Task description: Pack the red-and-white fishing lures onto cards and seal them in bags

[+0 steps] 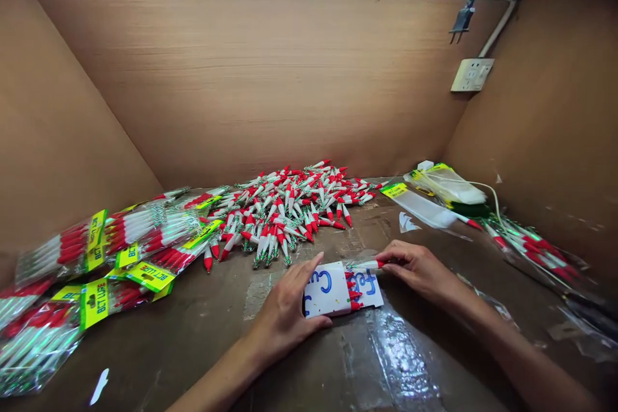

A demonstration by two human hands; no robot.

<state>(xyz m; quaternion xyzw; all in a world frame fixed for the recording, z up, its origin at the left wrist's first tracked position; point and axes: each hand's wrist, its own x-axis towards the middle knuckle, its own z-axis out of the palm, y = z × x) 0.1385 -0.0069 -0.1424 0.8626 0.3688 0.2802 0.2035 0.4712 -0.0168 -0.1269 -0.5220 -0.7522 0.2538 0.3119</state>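
My left hand (284, 309) rests on the left end of a white card tray with blue lettering (328, 290), fingers curled over its edge. Several red-and-white lures (353, 293) lie in a row inside that tray. My right hand (418, 267) pinches one red-and-white lure (369, 264) at the tray's top right corner. A big loose heap of the same lures (290, 206) lies just beyond on the brown cardboard surface (193, 335).
Filled clear packets with yellow-green labels (96, 264) are stacked at the left. Empty clear bags and label cards (434, 196) lie at the right, with more lures (531, 248) behind them. Cardboard walls close in three sides. A wall socket (472, 74) and dangling plug (462, 20) sit upper right.
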